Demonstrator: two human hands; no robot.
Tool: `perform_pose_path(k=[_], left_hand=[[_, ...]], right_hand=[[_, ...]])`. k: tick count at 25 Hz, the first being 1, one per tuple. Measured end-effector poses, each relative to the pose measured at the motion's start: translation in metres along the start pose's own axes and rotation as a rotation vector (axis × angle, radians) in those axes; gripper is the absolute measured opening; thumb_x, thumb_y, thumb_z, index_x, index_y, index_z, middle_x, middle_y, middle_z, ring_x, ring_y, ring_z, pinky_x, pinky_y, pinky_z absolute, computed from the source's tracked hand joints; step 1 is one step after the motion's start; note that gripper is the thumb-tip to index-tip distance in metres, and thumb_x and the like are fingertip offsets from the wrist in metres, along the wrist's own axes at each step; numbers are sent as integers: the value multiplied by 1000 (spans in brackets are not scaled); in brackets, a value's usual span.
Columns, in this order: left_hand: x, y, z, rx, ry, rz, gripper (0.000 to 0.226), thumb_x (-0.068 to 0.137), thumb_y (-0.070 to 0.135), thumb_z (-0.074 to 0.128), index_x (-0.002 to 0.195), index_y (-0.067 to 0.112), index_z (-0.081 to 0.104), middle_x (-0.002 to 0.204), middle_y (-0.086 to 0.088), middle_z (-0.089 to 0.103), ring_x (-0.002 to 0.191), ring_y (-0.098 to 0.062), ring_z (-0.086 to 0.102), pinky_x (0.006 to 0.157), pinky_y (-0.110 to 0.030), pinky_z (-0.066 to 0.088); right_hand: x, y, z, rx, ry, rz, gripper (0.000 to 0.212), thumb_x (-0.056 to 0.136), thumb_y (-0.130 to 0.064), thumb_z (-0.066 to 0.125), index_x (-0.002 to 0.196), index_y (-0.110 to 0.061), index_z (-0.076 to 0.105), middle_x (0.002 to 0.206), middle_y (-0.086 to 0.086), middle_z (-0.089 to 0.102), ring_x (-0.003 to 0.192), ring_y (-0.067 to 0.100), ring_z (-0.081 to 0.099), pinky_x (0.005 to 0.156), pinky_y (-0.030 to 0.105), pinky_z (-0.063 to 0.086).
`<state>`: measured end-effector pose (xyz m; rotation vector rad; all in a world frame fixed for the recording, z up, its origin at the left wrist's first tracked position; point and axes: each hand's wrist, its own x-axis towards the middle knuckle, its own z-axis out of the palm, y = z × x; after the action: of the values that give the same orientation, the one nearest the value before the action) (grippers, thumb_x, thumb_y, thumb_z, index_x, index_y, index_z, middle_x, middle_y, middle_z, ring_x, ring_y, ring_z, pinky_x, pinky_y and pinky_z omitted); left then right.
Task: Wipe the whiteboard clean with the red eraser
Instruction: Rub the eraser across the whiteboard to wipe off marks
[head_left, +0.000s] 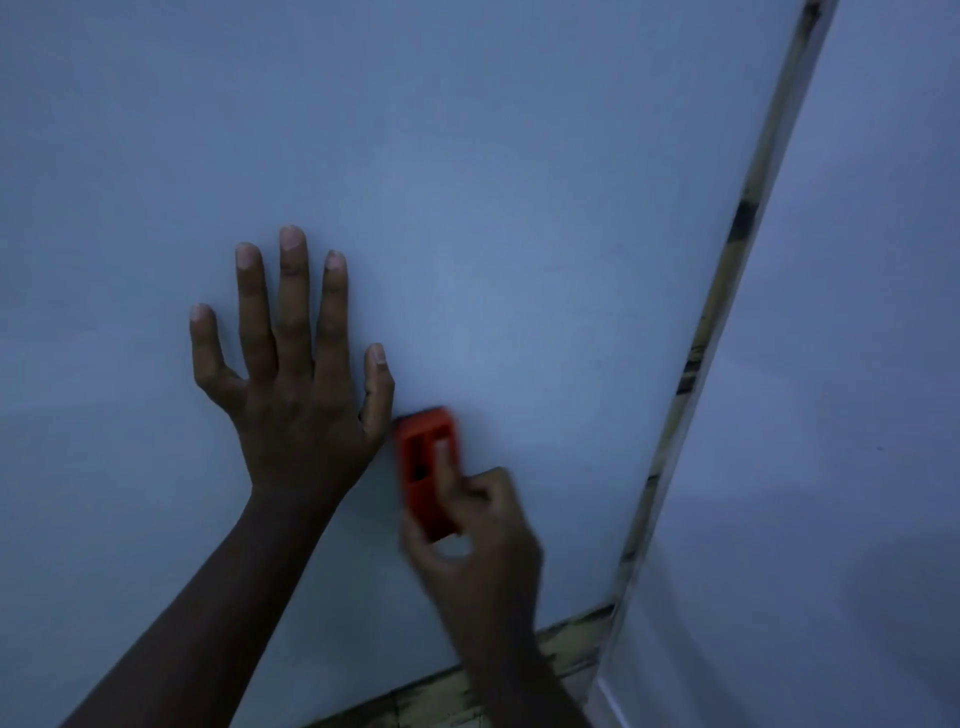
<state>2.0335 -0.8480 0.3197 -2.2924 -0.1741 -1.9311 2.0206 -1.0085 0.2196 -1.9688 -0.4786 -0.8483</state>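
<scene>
The right hand (472, 525) is nearest to us, low in the view, and it looks a bit blurry. Its fingers are bent and they hold the small red plastic eraser (427, 470) shaped like a long box. One fingertip (442, 452) lies on top of the eraser, about halfway along it. The thumb sits at the bottom end of the eraser, and the other bent fingers are on its right side. The top end of the eraser sticks out past the fingers, so we can see its red back with dark slots in it. The eraser stands almost straight up and down, and it seems to lie flat on the big pale blue-white whiteboard (493, 208).

Just to the left of the eraser is the left hand (296, 395). This hand is flat on the whiteboard with its palm down. Its fingers are straight and spread wide, and they point up the board. It holds nothing. Its thumb is on the side by the eraser, and the thumb's lower part is just beside the eraser's top left corner. I cannot tell if they touch.

Farther up past the fingers, the whiteboard looks plain, with no marks that I can see in the dim light. Along the right side and the bottom of the whiteboard runs a worn yellowish wooden edge strip (711, 332) with dark spots. Past that strip, on the right, is a plain pale wall (857, 364).
</scene>
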Motion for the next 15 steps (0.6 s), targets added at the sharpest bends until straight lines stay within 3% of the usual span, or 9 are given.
perform_pose_path(k=[2, 4, 7, 9, 12, 15], left_hand=[[-1, -2, 0, -4, 12, 13, 70, 108, 37, 48, 168, 12, 24, 174, -13, 17, 163, -30, 8, 126, -63, 12], [-3, -4, 0, -8, 20, 21, 70, 107, 37, 50, 168, 13, 26, 174, -12, 17, 164, -29, 9, 126, -62, 13], [-3, -4, 0, -15, 34, 16, 70, 106, 36, 52, 167, 12, 28, 174, -12, 18, 163, -30, 11, 126, -63, 14], [-3, -2, 1, -8, 36, 17, 71, 106, 36, 52, 167, 12, 28, 174, -12, 17, 163, -30, 10, 126, -63, 13], [-4, -1, 2, -8, 31, 9, 71, 106, 37, 51, 167, 11, 27, 174, -14, 18, 163, -31, 9, 127, -62, 10], [-5, -1, 2, -7, 23, 7, 71, 106, 37, 50, 168, 11, 26, 174, -15, 17, 164, -32, 8, 127, -62, 7]], right_hand=[[-16, -12, 11, -100, -52, -131, 70, 80, -50, 73, 148, -45, 54, 96, -8, 55, 78, 9, 60, 56, 26, 54], [-4, -3, 2, -116, -18, -132, 73, 79, -51, 74, 148, -51, 51, 96, -10, 56, 79, 8, 61, 58, 27, 55], [39, 39, -38, 43, 164, 95, 54, 77, -55, 77, 128, -65, 60, 86, -12, 59, 71, 7, 65, 61, 32, 58], [68, 78, -67, 259, 299, 312, 41, 77, -49, 86, 114, -57, 72, 84, -9, 70, 77, 16, 73, 71, 44, 63], [79, 112, -94, 416, 345, 541, 38, 78, -31, 93, 102, -54, 76, 89, 0, 79, 91, 29, 76, 81, 57, 64], [84, 111, -92, 508, 312, 576, 14, 81, -33, 91, 90, -25, 83, 81, 14, 74, 82, 25, 72, 75, 58, 64]])
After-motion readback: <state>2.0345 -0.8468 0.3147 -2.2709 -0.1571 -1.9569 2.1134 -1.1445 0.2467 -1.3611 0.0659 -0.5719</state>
